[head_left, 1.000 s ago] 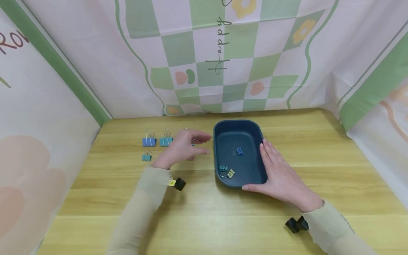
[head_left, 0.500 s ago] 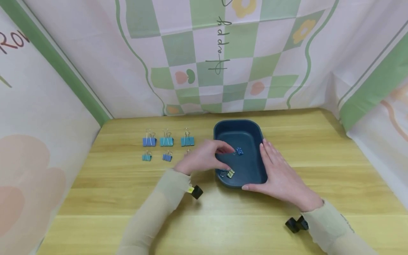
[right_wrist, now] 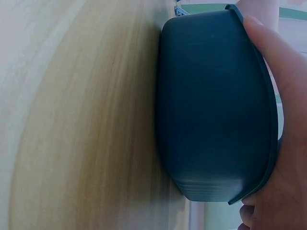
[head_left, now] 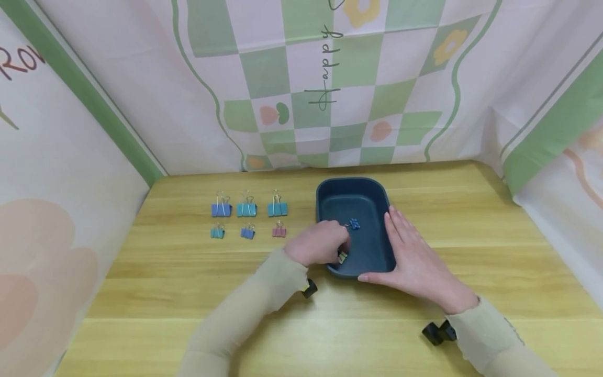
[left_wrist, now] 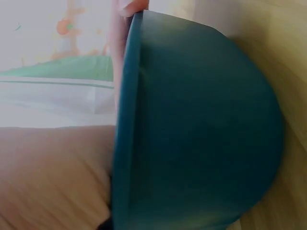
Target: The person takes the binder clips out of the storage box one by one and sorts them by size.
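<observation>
bracing a blue tray [head_left: 350,186] straight-fingered, the right hand [head_left: 414,256] could slip, letting it skid; the left hand [head_left: 321,242], grip hidden, is beside a yellow clip [head_left: 343,257].

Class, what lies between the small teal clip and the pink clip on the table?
A small blue binder clip lies between them, as the head view shows.

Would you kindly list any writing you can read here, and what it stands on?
"Happy", turned sideways, on the back cloth; a mark above it is cut off.
"Ro" on the left cloth; the next letter is partly hidden.
Yellow tag: too small to read.
Clips and tray: nothing readable.
</observation>
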### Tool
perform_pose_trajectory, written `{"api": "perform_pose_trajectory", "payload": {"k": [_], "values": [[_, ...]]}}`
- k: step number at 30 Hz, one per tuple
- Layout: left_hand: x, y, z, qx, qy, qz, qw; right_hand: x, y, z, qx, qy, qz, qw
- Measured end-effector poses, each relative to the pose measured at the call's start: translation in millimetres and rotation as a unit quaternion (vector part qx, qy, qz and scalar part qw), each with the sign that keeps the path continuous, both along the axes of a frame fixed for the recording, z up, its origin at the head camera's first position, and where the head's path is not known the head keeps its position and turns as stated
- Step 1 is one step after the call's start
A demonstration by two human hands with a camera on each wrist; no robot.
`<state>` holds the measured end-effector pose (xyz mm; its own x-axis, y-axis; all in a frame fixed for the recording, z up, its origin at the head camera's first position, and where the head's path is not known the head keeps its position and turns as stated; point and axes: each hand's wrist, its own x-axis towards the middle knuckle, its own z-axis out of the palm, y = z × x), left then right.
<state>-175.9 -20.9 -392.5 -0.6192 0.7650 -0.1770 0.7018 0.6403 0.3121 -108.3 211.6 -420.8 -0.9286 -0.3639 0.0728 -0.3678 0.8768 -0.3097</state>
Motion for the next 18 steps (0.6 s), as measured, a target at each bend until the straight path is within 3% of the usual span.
{"api": "perform_pose_trajectory", "payload": {"k": [10,14,18], "values": [[-1.4,5.5,0.2,-0.009,0.009,0.013,0.9998,-1.6,0.3,0.0,-0.002,0.004,0.004,1.0],[-5.6,3.3,-2.2,0.041,-0.016,0.009,0.999,-1.0,-0.1,0.5,0.001,0.002,0.003,1.0],[-9.3,-0.1,-2.7,0.119,-0.044,0.004,0.9919,-0.6,-0.5,0.6,0.001,0.003,0.002,1.0]]}}
